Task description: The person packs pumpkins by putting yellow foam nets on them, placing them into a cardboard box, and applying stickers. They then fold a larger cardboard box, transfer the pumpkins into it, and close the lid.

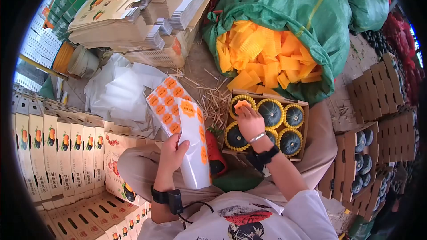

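My left hand [172, 153] is closed on the edge of a sticker sheet [194, 168], which curls over to show its white backing and rows of round orange stickers. At the top left of an open carton [305, 129], my right hand [251, 123] pinches a single orange sticker [243, 105] against a dark green pumpkin in a yellow foam net. That pumpkin is mostly covered by the sticker and fingers. Several more netted pumpkins [270, 112] fill the carton, one partly hidden under my right wrist.
Behind the carton, a green sack [289, 2] spills yellow foam nets [267, 53]. White sheets [118, 88] lie left, below stacked flat cartons [133, 13]. Printed boxes [62, 151] line the left side; cartons of pumpkins [356, 164] are stacked right. Small sticks [215, 99] litter the floor.
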`<state>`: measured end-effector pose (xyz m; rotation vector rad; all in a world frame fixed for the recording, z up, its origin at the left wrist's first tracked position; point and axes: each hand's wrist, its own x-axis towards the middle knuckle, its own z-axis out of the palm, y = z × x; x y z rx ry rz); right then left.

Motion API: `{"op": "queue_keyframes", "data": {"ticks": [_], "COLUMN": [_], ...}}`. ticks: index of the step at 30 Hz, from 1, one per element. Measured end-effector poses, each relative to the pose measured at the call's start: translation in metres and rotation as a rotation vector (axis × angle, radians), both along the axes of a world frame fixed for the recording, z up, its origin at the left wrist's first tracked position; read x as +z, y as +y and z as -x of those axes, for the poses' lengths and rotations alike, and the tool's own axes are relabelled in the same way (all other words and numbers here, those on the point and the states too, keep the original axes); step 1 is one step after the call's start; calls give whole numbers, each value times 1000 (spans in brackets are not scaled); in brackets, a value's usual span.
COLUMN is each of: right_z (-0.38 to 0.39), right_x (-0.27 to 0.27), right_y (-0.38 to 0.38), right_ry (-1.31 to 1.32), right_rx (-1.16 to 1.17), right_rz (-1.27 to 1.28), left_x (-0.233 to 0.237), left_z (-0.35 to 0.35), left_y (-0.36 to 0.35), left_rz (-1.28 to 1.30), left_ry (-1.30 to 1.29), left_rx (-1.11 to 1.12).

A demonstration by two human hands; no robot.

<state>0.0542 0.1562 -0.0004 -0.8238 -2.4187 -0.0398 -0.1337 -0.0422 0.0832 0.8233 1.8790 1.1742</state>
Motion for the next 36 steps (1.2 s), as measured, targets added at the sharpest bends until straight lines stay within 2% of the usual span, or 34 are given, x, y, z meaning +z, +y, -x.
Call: {"op": "queue_keyframes", "data": {"ticks": [2, 5, 6, 10, 14, 15, 17, 19, 21, 22, 25, 26, 28, 30, 31, 32, 33, 35, 36], "right_z": [-9, 3, 2, -2, -3, -6, -11, -20, -26, -30, -38, -39, -45, -54, -56, -58, -59, -71, -79], "right_x": [7, 9, -16, -8, 9, 13, 59, 111, 135, 137, 146, 144, 134, 117, 112, 105, 96, 78, 75], "right_y": [1, 17, 16, 12, 16, 12, -13, -50, -79, -86, -83, -83, -77, -65, -63, -61, -58, -36, -20], "right_ry": [-75, -37, -20, -320, -395, -321, -166, 348, 510, 461, 387, 468, 656, 803, 903, 906, 905, 835, 720], "right_rx": [2, -27, -36, 9, 54, 37, -3, 203, 281, 248, 131, 166, 234, 330, 299, 233, 168, -76, -192], "right_rz": [157, 309, 203, 341, 375, 349, 301, 691, 834, 839, 966, 984, 1299, 1561, 1696, 1646, 1597, 1176, 743], "left_x": [4, -11, -16, -4, 16, 22, 27, 32, 55, 64, 84, 84, 76, 68, 65, 70, 65, 53, 53], "left_z": [-7, -4, -4, -12, -14, -17, -20, -32, -53, -57, -74, -75, -74, -70, -70, -73, -72, -58, -51], "left_y": [4, 5, 7, 19, 25, 26, 24, 21, 25, 29, 43, 44, 46, 42, 42, 45, 45, 43, 41], "left_rz": [-57, -8, 36, 4, 21, 15, 17, -33, -134, -162, -143, -70, 80, 23, -2, 31, 41, 59, 36], "left_ry": [-135, -159, -151, -243, -289, -292, -210, -230, -333, -208, 231, 212, 170, -88, -221, -252, -170, -4, 11], "left_rx": [53, -117, -147, -188, -249, -257, -375, -442, -483, -581, -658, -646, -618, -563, -534, -515, -492, -442, -349]}}
